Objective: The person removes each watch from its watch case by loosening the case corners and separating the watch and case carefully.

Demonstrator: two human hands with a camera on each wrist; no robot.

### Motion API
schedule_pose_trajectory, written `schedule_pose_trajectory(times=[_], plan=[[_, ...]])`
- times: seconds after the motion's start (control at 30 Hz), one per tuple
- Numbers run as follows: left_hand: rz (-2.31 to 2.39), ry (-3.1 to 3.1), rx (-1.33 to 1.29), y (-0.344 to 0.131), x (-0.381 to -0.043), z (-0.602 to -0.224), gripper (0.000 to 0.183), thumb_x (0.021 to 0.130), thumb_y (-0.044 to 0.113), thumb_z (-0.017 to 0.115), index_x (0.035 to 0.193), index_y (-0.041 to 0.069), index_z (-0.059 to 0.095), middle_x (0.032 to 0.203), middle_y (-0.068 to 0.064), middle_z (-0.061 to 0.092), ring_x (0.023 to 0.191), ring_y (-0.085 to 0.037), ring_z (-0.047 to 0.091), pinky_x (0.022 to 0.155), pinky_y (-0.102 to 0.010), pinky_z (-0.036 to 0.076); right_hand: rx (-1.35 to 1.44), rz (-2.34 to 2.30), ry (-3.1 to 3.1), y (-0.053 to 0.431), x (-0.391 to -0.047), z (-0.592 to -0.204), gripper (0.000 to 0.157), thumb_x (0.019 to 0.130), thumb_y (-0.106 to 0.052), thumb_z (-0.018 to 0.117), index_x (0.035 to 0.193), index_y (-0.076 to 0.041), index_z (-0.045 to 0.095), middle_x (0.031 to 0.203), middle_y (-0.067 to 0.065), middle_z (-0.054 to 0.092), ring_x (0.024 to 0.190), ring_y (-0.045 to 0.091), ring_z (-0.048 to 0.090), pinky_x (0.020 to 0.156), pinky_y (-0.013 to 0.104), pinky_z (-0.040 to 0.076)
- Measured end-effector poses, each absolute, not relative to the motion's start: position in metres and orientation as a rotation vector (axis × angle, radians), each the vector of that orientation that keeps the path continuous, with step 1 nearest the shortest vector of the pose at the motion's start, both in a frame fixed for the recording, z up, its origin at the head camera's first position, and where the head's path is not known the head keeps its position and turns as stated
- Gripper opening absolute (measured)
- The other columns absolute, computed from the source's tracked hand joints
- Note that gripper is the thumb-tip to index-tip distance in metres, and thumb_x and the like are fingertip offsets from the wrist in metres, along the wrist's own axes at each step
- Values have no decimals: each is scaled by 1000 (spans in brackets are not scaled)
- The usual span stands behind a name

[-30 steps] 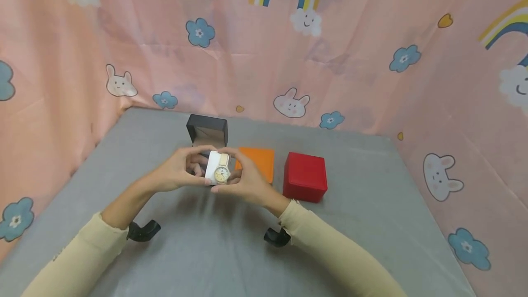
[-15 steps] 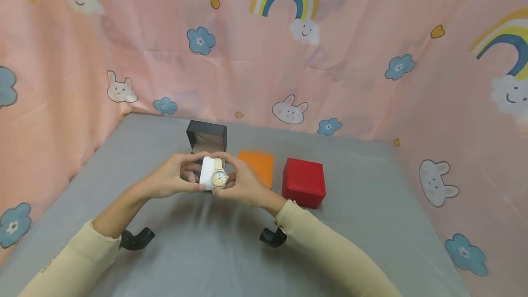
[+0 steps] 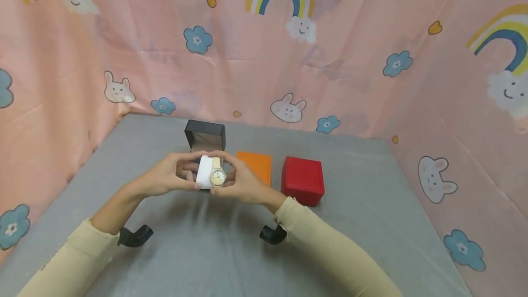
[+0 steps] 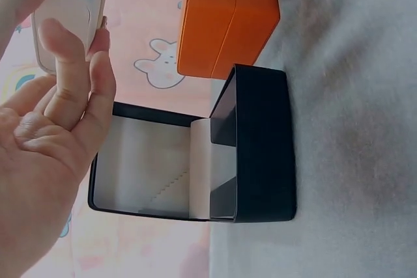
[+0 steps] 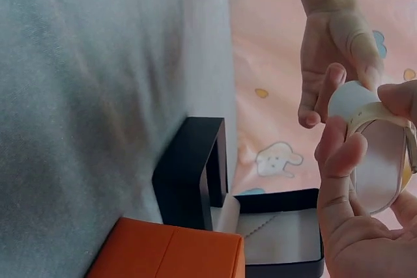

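Note:
In the head view, a wristwatch (image 3: 217,177) with a pale yellow dial and cream strap loops around a white watch cushion (image 3: 204,173). My left hand (image 3: 167,175) pinches the cushion's left end between thumb and fingers. On the other side, my right hand (image 3: 247,182) grips the watch, thumb below and index finger above. The right wrist view shows the strap (image 5: 368,116) around the cushion, close to its near end. Behind the hands stands a black watch box (image 3: 205,135), lid up; the left wrist view shows its pale lining (image 4: 146,167) and hollow inside.
An orange box (image 3: 256,166) stands right of the black one, partly behind my right hand. Further right is a closed red box (image 3: 303,180). All stand on a grey cloth-covered table (image 3: 354,223), with a pink patterned curtain (image 3: 247,77) behind and at both sides.
Both hands have shifted slightly left with the watch and cushion. More of the white cushion shows left of the watch than a second ago. The boxes stay put; the head view has tilted slightly.

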State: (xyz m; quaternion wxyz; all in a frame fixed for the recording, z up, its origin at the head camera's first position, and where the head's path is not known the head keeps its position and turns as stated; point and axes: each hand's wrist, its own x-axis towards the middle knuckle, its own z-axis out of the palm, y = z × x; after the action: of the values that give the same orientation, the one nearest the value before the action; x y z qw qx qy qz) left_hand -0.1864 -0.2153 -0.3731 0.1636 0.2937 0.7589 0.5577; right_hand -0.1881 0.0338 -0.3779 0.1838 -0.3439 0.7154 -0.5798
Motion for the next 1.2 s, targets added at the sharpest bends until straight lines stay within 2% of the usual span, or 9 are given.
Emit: schedule_pose_trajectory(times=[0.2, 0.5, 0.6, 0.7, 0.77, 0.83, 0.97, 1.2], plan=[[1638, 2116, 859, -217, -187, -375, 84, 85, -5, 74, 155, -9, 28, 129, -36, 61, 65, -6, 63, 68, -25, 58, -962, -1657, 1987, 34, -187, -377, 74, 84, 3, 70, 149, -17, 41, 141, 16, 48, 83, 48, 70, 71, 27, 60], [1633, 2081, 863, -221, -185, -378, 82, 86, -3, 74, 155, -5, 30, 126, -23, 66, 66, -7, 64, 70, -25, 57, -947, -1671, 1909, 34, -187, -381, 76, 86, 5, 71, 151, -17, 40, 144, 14, 43, 89, 54, 68, 73, 29, 60], [1630, 2096, 853, -220, -185, -376, 81, 86, -3, 74, 155, -4, 32, 126, -24, 66, 67, -10, 64, 70, -26, 57, -959, -1659, 1937, 35, -189, -380, 76, 86, 4, 74, 151, -17, 40, 146, 12, 43, 85, 41, 72, 76, 30, 60], [1619, 2121, 856, -219, -188, -375, 78, 86, -2, 75, 154, -2, 35, 121, -18, 69, 69, -11, 66, 71, -27, 58, -983, -1642, 1980, 36, -192, -380, 76, 86, 4, 75, 150, -15, 40, 148, 11, 43, 83, 25, 73, 79, 32, 61], [1613, 2141, 858, -219, -189, -377, 77, 86, -1, 75, 153, -2, 36, 120, -17, 70, 70, -12, 67, 72, -28, 58, -997, -1637, 1992, 36, -193, -380, 76, 86, 4, 75, 151, -14, 40, 149, 12, 43, 83, 19, 72, 80, 32, 61], [1608, 2163, 856, -219, -190, -378, 77, 86, -1, 76, 152, -2, 37, 118, -18, 70, 71, -12, 68, 72, -28, 58, -1003, -1635, 1995, 36, -194, -380, 76, 86, 4, 75, 151, -13, 40, 148, 12, 44, 81, 20, 72, 78, 29, 60], [1599, 2211, 839, -219, -190, -381, 76, 85, -1, 77, 151, -3, 38, 122, -29, 67, 71, -12, 67, 70, -27, 57, -1008, -1632, 2017, 35, -194, -380, 75, 86, 3, 76, 150, -13, 41, 148, 12, 45, 79, 23, 71, 74, 24, 58], [1559, 2279, 828, -217, -189, -381, 76, 83, 0, 80, 148, -4, 43, 121, -30, 68, 68, -11, 65, 67, -26, 56, -983, -1593, 2043, 36, -196, -381, 76, 86, 1, 77, 152, -13, 40, 148, 12, 46, 81, 46, 67, 67, 22, 53]])
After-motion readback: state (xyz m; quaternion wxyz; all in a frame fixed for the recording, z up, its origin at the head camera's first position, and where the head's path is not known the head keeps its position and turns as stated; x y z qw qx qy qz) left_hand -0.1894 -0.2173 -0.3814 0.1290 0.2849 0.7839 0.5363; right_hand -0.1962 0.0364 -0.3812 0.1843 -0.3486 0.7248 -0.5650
